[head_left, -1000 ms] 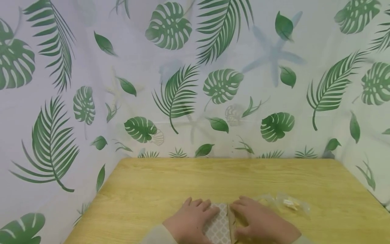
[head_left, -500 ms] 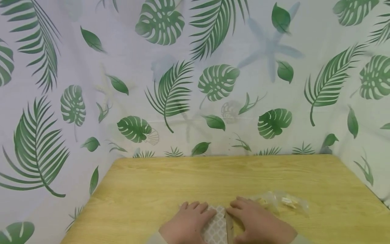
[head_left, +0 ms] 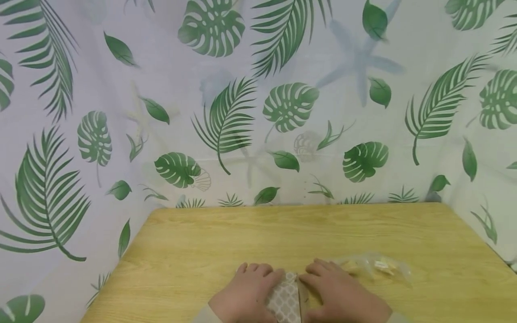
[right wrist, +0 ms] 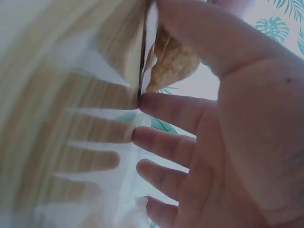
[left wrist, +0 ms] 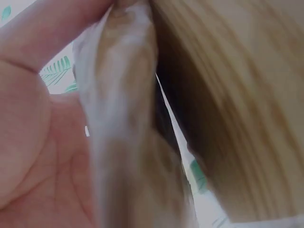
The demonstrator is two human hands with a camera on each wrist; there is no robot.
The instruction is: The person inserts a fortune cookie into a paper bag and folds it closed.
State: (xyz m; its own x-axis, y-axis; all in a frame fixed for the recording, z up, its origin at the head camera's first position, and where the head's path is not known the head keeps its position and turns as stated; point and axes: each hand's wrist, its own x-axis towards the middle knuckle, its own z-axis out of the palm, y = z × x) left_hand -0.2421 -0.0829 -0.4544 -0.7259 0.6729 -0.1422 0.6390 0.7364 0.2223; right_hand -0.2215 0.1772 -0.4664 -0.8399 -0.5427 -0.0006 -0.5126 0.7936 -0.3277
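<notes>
A: Item one: patterned card (head_left: 286, 299), grey-white lattice print, flat on the worktop (head_left: 226, 242) at the near edge, centre.
B: Noted. Brown strip (head_left: 302, 296) along its right side, upright edge, possibly a folded flap; hard to tell from the head view.

A: Left hand (head_left: 247, 296): palm down over the left part of the card, fingers (head_left: 258, 270) straight and close together, pressing flat.
B: Confirmed in the left wrist view: pale sheet (left wrist: 121, 118) against the palm (left wrist: 33, 142), heavily blurred, wood grain just beside it.

A: Right hand (head_left: 343, 296): palm down at the right of the strip, fingers (head_left: 319, 269) extended, slightly spread, tips touching the strip's edge.
B: Right wrist view: four fingers (right wrist: 166, 142) straight and apart, resting on the surface; thumb (right wrist: 199, 33) above a brown crumpled-looking piece (right wrist: 173, 61). Clamped on nothing, as far as shown.

A: Item two: clear plastic bag (head_left: 375, 267), small pale pieces inside, on the worktop just beyond the right hand.
B: Backdrop: white curtain (head_left: 258, 112) with green leaf print, behind and at both sides of the worktop.
</notes>
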